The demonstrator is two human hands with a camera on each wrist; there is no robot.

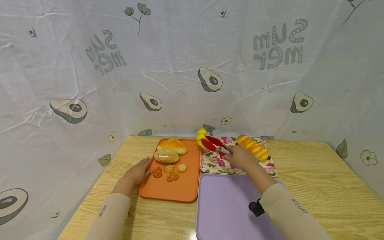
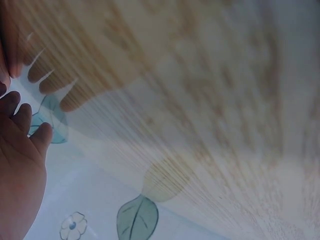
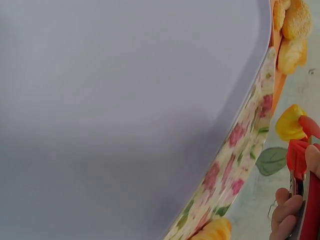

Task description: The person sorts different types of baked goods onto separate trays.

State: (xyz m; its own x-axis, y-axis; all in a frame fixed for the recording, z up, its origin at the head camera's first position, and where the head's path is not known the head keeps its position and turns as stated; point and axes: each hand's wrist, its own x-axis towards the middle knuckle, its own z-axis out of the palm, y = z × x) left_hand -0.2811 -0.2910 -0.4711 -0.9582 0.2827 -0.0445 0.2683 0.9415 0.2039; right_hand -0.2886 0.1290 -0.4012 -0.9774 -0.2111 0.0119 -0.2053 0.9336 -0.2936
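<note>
My right hand [image 1: 240, 157] grips red-tipped tongs [image 1: 214, 144] over the floral tray [image 1: 234, 169]. The tongs pinch a yellow twisted bread [image 1: 201, 135] at that tray's left end; in the right wrist view the yellow bread [image 3: 291, 123] hangs at the red tips. A long orange-brown ridged loaf [image 1: 253, 147] lies on the floral tray, right of this hand. My left hand [image 1: 138, 171] rests at the left rim of the orange tray [image 1: 168, 193], fingers fairly straight. On that tray are a seeded bun [image 1: 166, 156], a golden flat bread [image 1: 174, 145] and several small cookies [image 1: 169, 168].
A purple tray [image 1: 228, 206] lies in front of the floral one, under my right forearm. All the trays sit on a wood-grain table [image 1: 315, 180]. A printed cloth [image 1: 180, 66] hangs behind and at the sides.
</note>
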